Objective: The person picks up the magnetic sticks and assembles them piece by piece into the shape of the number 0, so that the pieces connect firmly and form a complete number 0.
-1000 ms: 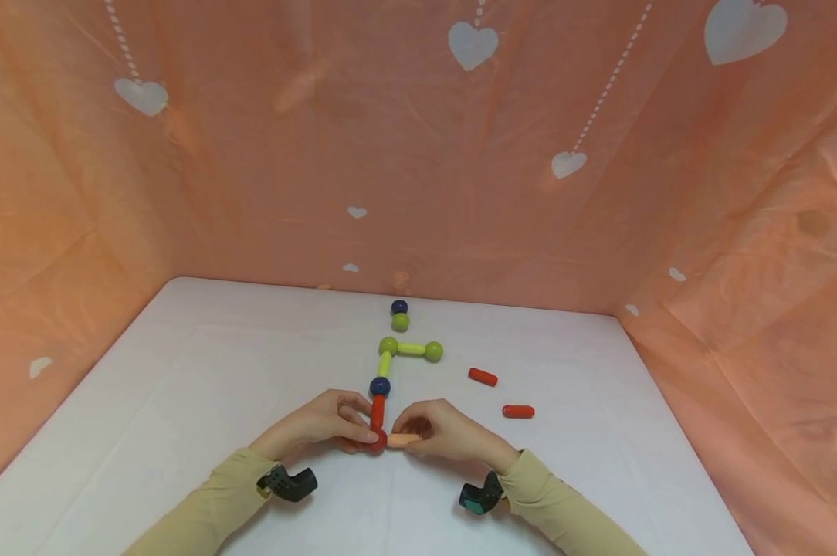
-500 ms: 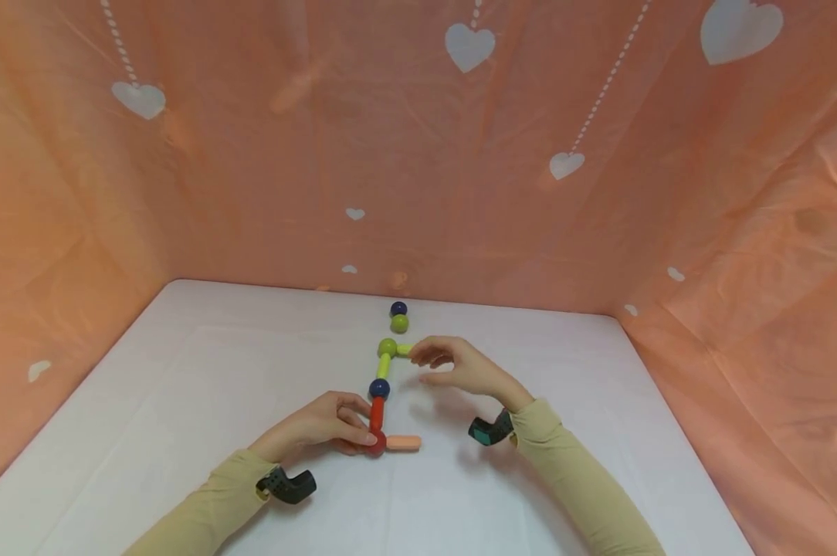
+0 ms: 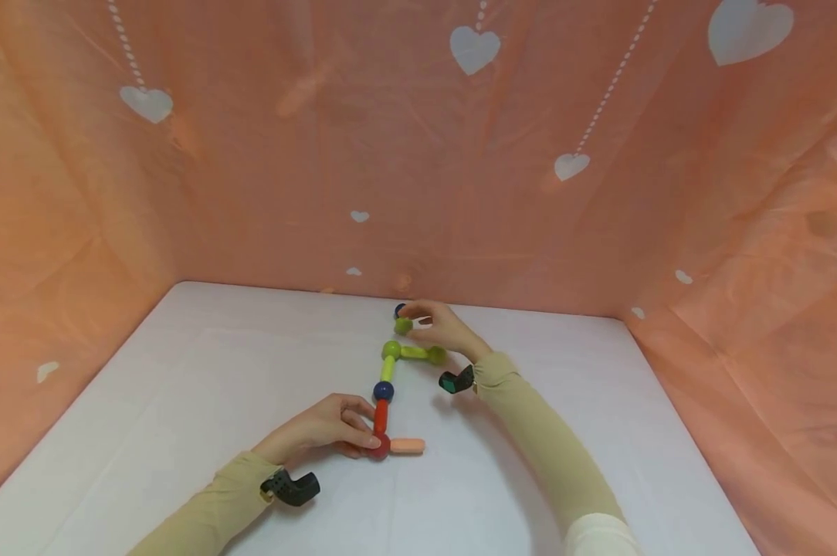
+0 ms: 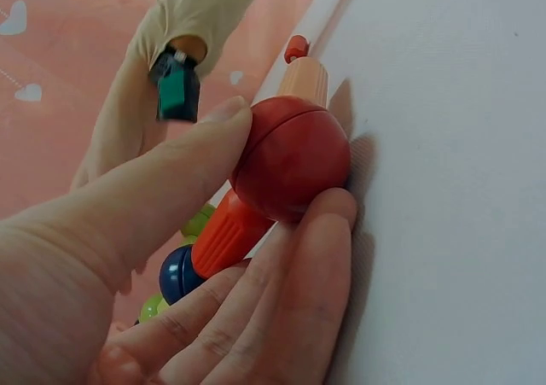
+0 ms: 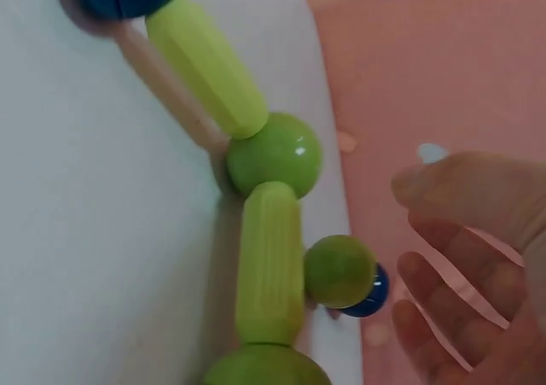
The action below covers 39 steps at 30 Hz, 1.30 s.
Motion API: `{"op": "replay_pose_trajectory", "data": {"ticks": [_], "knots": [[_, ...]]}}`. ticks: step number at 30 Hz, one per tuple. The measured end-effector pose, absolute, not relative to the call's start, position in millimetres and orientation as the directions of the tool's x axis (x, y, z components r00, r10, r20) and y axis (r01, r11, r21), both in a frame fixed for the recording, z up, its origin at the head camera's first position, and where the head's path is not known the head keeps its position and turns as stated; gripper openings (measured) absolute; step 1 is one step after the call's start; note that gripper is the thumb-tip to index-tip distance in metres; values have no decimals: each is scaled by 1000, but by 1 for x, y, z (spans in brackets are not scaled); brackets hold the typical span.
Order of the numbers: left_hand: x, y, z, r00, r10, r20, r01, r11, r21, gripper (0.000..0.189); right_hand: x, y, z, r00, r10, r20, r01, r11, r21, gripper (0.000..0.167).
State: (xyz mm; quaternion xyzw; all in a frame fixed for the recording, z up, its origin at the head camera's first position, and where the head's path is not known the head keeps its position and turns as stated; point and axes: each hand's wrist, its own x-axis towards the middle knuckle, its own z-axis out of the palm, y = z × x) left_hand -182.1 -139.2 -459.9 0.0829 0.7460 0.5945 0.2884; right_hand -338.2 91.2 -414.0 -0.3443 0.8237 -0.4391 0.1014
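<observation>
My left hand [image 3: 321,425] pinches a red ball [image 4: 294,159] between thumb and fingers at the near end of a chain of toy balls and rods. A peach rod [image 3: 408,446] juts right from that ball. A red rod [image 3: 381,417] leads from it to a blue ball [image 3: 384,391], then a lime rod [image 3: 387,369] and a green corner ball [image 5: 277,154]. Another lime rod [image 5: 271,265] runs right to an end ball [image 3: 436,355]. My right hand [image 3: 449,328] reaches with spread, bent fingers beside a loose green ball [image 5: 339,271], which touches a dark blue ball [image 5: 377,293].
The white table [image 3: 252,347] is backed and flanked by an orange cloth [image 3: 404,154] with white hearts. A small red rod [image 4: 296,48] lies beyond the peach one. My right sleeve [image 3: 543,440] crosses the table's right side. Each wrist wears a dark camera [image 3: 290,488].
My right hand has let go of the peach rod and moved away over the table to the loose balls. The peach rod stays at the red ball. My left hand keeps its hold.
</observation>
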Motion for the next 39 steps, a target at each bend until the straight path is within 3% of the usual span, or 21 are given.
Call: {"op": "replay_pose_trajectory", "data": {"ticks": [13, 20, 29, 39], "knots": [[-182, -140, -459, -816, 476, -328, -225, 260, 939, 45, -357, 72, -431, -789, -602, 122, -482, 485, -729, 32], [-183, -139, -460, -814, 473, -337, -232, 267, 935, 45, -358, 73, -439, -784, -614, 90, -489, 522, -699, 33], [-182, -140, -461, -813, 469, -345, -236, 277, 931, 46, -349, 84, -426, -821, -565, 85, -420, 494, -761, 31], [-182, -138, -458, -819, 464, -338, -233, 269, 934, 46, -313, 110, -373, -724, -656, 212, -526, 328, -785, 31]]}}
